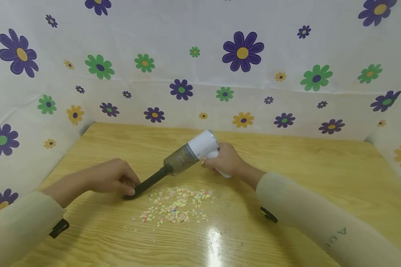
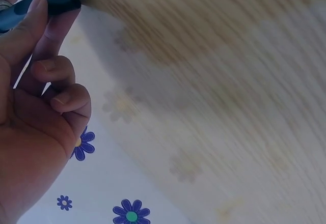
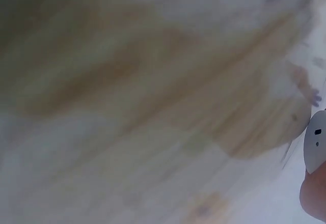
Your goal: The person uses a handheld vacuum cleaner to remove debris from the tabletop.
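At the left, the left hand (image 1: 111, 178) rests low on the wooden table (image 1: 304, 174), its fingers curled and pinching the tip of the black nozzle (image 1: 147, 184). In the left wrist view the thumb and first finger press on this dark nozzle (image 2: 48, 2) at the top corner, where most of it is cut off by the picture edge; the other fingers are folded into the palm. The nozzle is long, thin and matte, and it slopes down to the table. Just right of its tip lies a flat heap of small paper scraps (image 1: 177, 207), pale yellow, pink and green, with irregular shapes. The nozzle goes up into the handheld vacuum (image 1: 194, 152), which has a smoky transparent cup and a smooth white round body. The right hand (image 1: 225, 160) is wrapped around the white handle, which it mostly hides. The right wrist view is very blurred; only a white rounded part (image 3: 317, 142) shows at its right edge. Behind stands a white cloth with flowers (image 1: 242, 52)
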Motion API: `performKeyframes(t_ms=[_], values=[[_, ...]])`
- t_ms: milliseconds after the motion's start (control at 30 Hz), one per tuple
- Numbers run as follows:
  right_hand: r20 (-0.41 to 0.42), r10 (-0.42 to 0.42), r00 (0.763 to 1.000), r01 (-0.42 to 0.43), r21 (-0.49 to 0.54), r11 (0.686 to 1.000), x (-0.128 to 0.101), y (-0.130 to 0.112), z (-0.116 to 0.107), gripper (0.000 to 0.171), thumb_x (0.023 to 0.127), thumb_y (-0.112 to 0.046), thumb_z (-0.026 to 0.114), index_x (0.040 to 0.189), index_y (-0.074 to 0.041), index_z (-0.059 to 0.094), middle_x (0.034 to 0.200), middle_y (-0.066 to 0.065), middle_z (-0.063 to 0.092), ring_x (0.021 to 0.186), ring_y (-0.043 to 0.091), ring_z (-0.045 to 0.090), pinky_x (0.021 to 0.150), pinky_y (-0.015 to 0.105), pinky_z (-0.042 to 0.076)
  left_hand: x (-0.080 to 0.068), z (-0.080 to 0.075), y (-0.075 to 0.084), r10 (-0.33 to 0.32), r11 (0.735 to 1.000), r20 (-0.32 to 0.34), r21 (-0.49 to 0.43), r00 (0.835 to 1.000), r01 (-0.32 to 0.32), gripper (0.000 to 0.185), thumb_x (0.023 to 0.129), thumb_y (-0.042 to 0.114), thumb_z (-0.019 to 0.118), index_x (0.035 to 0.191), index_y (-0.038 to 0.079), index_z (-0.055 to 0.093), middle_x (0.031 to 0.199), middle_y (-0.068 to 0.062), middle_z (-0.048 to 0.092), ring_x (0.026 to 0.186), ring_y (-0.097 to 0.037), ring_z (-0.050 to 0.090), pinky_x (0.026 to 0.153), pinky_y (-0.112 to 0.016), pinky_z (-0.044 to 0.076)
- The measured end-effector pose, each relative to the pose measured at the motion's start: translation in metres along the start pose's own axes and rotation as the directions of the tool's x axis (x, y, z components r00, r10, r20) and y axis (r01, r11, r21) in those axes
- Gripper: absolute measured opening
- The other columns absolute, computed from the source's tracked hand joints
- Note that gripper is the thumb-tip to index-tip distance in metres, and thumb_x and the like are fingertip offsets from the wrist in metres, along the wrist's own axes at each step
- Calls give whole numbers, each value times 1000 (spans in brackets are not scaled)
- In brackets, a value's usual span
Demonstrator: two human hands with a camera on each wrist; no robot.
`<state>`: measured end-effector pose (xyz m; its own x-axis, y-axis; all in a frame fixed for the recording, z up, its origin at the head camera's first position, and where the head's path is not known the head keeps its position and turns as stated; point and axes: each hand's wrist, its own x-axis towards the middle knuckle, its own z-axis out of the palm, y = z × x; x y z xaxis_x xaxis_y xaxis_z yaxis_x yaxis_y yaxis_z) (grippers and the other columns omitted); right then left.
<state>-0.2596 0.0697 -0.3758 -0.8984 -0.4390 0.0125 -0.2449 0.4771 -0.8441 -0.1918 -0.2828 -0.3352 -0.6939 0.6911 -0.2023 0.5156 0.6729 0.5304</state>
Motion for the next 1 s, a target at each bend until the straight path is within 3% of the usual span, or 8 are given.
performKeyframes(t_ms=[433, 567, 800, 1000], values=[[-17, 72, 997, -73, -10, 997, -8, 18, -28, 34, 77, -20, 76, 102, -1, 61, 70, 10, 62, 53, 20, 59, 52, 31, 52, 30, 5, 9, 57, 998, -8, 22, 998, -57, 13, 89, 19, 76, 99, 11, 79, 78, 13, 70, 68, 3, 57, 62, -22, 50], [-21, 71, 997, -72, -25, 997, -11, 21, -34, 34, 77, -20, 76, 101, -1, 61, 71, 10, 63, 55, 20, 60, 54, 31, 52, 36, 6, 11, 51, 998, -5, 28, 999, -51, 17, 89, 19, 75, 102, 9, 79, 79, 12, 71, 69, 3, 59, 64, -22, 51], [-35, 98, 995, -98, -20, 995, -15, 26, -44, 36, 77, -20, 76, 104, -1, 60, 70, 10, 63, 56, 21, 60, 54, 32, 52, 49, 8, 16, 74, 997, -7, 31, 997, -74, 7, 89, 15, 74, 95, 15, 78, 73, 14, 67, 65, 1, 56, 62, -22, 49], [-41, 113, 993, -114, -11, 993, -19, 31, -52, 36, 77, -19, 76, 104, -2, 59, 71, 10, 63, 57, 22, 60, 56, 32, 53, 56, 8, 23, 68, 998, -3, 18, 998, -68, 12, 89, 16, 75, 99, 13, 79, 76, 13, 70, 67, 0, 57, 63, -22, 49]])
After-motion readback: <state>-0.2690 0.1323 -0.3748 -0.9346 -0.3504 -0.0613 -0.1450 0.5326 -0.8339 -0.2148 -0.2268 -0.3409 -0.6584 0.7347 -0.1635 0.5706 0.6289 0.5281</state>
